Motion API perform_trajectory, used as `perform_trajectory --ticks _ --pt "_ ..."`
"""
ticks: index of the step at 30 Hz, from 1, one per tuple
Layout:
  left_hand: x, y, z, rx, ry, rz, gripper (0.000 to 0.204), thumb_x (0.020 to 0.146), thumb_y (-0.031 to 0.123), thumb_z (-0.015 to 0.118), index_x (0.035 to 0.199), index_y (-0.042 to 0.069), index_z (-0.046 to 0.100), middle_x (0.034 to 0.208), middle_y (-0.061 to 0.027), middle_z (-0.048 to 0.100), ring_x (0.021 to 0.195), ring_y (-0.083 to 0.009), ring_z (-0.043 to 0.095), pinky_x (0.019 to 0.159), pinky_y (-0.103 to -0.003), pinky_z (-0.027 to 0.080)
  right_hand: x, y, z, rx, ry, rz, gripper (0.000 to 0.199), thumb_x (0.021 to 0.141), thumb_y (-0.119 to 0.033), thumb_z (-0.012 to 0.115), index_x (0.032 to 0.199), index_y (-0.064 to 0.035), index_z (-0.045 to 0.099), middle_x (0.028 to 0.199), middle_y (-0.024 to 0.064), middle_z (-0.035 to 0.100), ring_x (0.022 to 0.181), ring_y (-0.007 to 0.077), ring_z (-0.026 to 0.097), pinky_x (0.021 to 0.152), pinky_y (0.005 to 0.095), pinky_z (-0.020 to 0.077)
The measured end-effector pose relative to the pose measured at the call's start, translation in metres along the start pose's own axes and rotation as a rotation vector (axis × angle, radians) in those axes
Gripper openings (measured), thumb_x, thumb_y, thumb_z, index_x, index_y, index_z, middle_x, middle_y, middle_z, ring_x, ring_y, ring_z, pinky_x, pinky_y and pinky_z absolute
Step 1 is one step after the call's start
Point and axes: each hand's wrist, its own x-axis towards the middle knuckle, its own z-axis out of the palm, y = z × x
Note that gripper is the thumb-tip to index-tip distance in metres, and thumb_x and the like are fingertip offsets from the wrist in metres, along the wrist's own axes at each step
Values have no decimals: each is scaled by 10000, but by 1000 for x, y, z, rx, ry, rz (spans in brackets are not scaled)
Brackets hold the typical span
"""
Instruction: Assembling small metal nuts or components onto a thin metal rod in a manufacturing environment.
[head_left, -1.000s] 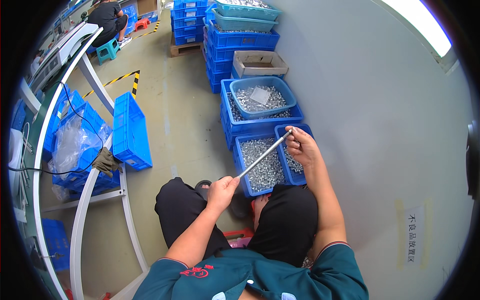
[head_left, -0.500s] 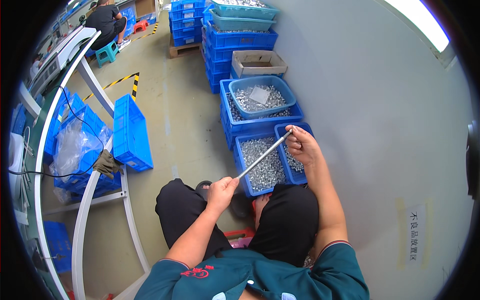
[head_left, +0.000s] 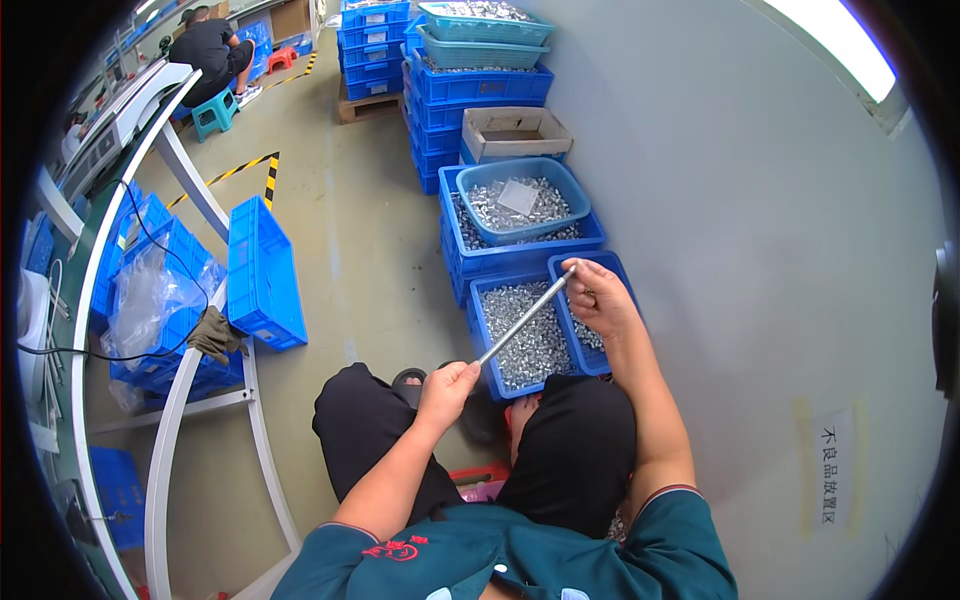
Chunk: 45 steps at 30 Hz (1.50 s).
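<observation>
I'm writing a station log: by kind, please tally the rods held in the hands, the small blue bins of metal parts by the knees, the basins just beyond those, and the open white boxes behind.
Silver rod: 1
Small blue bins: 2
Light-blue basin: 1
Open white box: 1
Total: 5

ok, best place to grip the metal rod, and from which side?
Mid-shaft on the metal rod, probably from above, pinching across its length. It is slim and straight; the left hand and right hand hold it toward either end, leaving the stretch between bare and unobstructed in this downward view.
</observation>
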Motion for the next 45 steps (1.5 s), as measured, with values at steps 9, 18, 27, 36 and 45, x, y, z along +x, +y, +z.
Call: perform_trajectory --ticks 9,18,27,36,45 --pt "1 5 -1 78 66 -15 442 884 361 518 617 18 442 495 -35 371 481 -117 346 469 -322 314 -2 -2 0 50 79 62 246 886 -131 520 1096 -8 558 725 5 472 508 35 337 387 151 242" --pt "-1 8 -4 144 66 -34 435 878 359 520 619 17 451 496 -72 386 470 -146 365 476 -337 323 6 2 -20 299 69 87 199 897 -165 517 1021 -17 564 719 14 489 478 38 335 349 148 237" --pt "-4 14 -4 205 48 -35 426 870 367 523 625 22 472 497 -91 414 460 -172 392 477 -351 328 5 4 -8 304 91 101 223 888 -265 554 894 -45 592 611 -18 420 447 36 303 342 153 210" --pt "-4 18 -4 243 45 -14 428 872 371 513 627 23 469 503 -101 426 459 -191 404 479 -357 329 5 3 -8 199 104 168 237 892 -274 545 837 -47 580 600 -30 391 439 35 291 349 161 215" --pt "1 6 5 114 40 -63 402 890 315 533 585 59 482 518 54 391 497 -44 336 455 -244 282 -7 5 9 -290 177 80 221 874 -223 573 1008 -47 585 597 -58 386 447 19 298 380 169 213"
